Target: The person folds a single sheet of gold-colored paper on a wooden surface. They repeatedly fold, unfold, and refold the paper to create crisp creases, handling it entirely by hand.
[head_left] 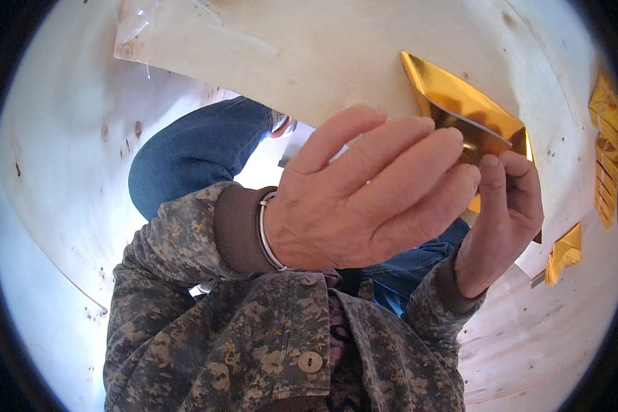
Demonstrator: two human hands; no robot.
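Note:
A folded sheet of shiny gold foil paper [484,113] is raised in front of me, with a thin pale edge along its fold. My right hand [505,213] pinches its near edge between thumb and bent finger. Coming from the left, my left hand [384,185] is curved around the near-left side of the sheet, back of the hand toward me. Its fingertips reach the foil close to the right thumb, while its own thumb is hidden beneath.
Beneath the hands is a pale wooden board [323,75] with a corner at the upper left. Gold folded paper pieces [605,137] are bunched at the far right, and a smaller one [565,255] sits by the board's right edge. My denim-covered knee [185,154] is left of the board.

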